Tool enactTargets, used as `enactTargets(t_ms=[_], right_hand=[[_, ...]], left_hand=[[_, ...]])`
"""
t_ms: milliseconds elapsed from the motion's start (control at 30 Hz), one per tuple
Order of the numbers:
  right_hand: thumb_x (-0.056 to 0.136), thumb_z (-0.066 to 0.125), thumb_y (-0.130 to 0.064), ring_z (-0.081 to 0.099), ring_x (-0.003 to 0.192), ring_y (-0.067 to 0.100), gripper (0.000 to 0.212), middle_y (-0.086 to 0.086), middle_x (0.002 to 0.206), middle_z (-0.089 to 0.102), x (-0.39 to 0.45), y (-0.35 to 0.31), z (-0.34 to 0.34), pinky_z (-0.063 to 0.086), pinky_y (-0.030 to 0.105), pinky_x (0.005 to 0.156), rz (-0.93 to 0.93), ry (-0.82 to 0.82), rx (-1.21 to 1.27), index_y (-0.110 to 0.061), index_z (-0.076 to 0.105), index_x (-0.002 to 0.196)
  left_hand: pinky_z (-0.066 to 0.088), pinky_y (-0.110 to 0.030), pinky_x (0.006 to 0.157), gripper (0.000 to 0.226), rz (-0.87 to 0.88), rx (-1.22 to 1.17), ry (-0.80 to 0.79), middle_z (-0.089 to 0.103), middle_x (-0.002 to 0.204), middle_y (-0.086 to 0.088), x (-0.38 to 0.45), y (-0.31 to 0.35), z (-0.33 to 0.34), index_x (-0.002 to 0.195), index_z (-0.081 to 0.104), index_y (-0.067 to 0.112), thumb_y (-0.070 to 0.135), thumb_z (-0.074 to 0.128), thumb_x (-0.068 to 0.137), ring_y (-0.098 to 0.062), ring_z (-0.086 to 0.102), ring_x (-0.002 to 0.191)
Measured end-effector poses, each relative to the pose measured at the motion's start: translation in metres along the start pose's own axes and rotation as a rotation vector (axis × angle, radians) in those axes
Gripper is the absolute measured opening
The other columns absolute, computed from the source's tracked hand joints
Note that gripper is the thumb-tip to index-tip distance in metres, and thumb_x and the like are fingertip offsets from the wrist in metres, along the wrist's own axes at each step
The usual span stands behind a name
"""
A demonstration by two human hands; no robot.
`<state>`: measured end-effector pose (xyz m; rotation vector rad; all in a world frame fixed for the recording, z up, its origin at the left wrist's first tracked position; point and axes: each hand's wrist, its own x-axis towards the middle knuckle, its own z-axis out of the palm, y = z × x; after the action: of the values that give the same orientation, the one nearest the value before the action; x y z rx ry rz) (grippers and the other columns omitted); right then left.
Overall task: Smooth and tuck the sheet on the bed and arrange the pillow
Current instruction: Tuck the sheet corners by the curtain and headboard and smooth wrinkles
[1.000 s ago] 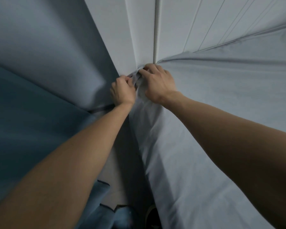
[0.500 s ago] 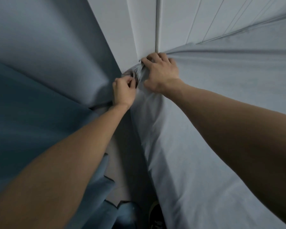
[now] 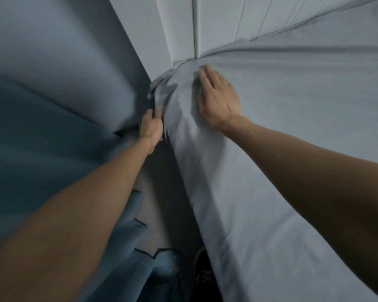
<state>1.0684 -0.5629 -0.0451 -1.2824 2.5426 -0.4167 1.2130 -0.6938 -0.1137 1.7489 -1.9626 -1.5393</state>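
Observation:
A pale grey-blue sheet (image 3: 282, 131) covers the bed, which fills the right half of the view. At the bed's far corner the sheet bunches into folds (image 3: 170, 83) against the wall. My left hand (image 3: 151, 126) pinches the sheet's hanging edge on the side of the mattress just below that corner. My right hand (image 3: 216, 99) lies flat on top of the sheet near the corner, fingers spread and pointing towards the wall. No pillow is in view.
A white panelled wall (image 3: 183, 29) rises behind the bed's head. A blue-grey curtain (image 3: 42, 105) hangs on the left and reaches the floor. Between curtain and bed runs a narrow strip of floor (image 3: 157, 232) with a dark shoe (image 3: 203, 271) near the bottom.
My right hand let go of the corner and now lies flat on the sheet. My left hand slid down the mattress side, still pinching the edge. The view shifted slightly.

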Motion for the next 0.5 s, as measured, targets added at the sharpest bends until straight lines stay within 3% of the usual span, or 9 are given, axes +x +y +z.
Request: enactTargets(t_ms=[100, 200, 300, 433, 500], right_hand=[[0.101, 0.041, -0.028, 0.02, 0.151, 0.026, 0.062, 0.008, 0.166, 0.018, -0.012, -0.002, 0.0, 0.02, 0.038, 0.122, -0.018, -0.019, -0.033, -0.013, 0.023, 0.157], [0.1, 0.043, -0.034, 0.021, 0.151, 0.025, 0.063, 0.007, 0.166, 0.018, -0.025, -0.006, 0.002, 0.022, 0.038, 0.121, -0.036, -0.03, -0.046, -0.013, 0.024, 0.157], [0.099, 0.043, -0.043, 0.018, 0.152, 0.026, 0.068, 0.007, 0.167, 0.015, -0.037, -0.006, 0.008, 0.018, 0.038, 0.122, -0.052, -0.052, -0.078, -0.014, 0.023, 0.158], [0.099, 0.04, -0.05, 0.013, 0.154, 0.026, 0.072, 0.007, 0.168, 0.011, -0.054, -0.005, 0.01, 0.013, 0.039, 0.124, -0.029, -0.067, -0.096, -0.015, 0.019, 0.159], [0.1, 0.039, -0.051, 0.011, 0.155, 0.025, 0.072, 0.007, 0.168, 0.01, -0.065, -0.002, 0.008, 0.013, 0.038, 0.124, -0.027, -0.069, -0.09, -0.015, 0.018, 0.159]], left_hand=[[0.047, -0.042, 0.082, 0.028, 0.188, 0.109, 0.102, 0.062, 0.101, -0.024, -0.006, 0.002, 0.007, 0.089, 0.052, 0.007, 0.024, 0.035, 0.101, -0.038, 0.059, 0.096], [0.046, -0.042, 0.08, 0.026, 0.218, 0.144, 0.237, 0.062, 0.102, -0.027, 0.005, 0.004, -0.002, 0.093, 0.054, 0.002, 0.019, 0.035, 0.1, -0.039, 0.059, 0.096], [0.031, -0.028, 0.066, 0.022, 0.214, 0.173, 0.317, 0.058, 0.092, -0.016, 0.016, 0.007, -0.012, 0.088, 0.049, 0.008, 0.021, 0.035, 0.1, -0.025, 0.052, 0.081], [0.037, -0.027, 0.07, 0.012, 0.084, 0.057, 0.202, 0.055, 0.097, -0.009, 0.011, 0.01, -0.012, 0.098, 0.046, 0.013, 0.022, 0.039, 0.099, -0.021, 0.051, 0.087], [0.04, -0.028, 0.081, 0.027, 0.006, -0.032, 0.153, 0.057, 0.115, -0.013, -0.003, 0.002, -0.01, 0.116, 0.048, 0.005, 0.026, 0.041, 0.1, -0.025, 0.054, 0.103]])
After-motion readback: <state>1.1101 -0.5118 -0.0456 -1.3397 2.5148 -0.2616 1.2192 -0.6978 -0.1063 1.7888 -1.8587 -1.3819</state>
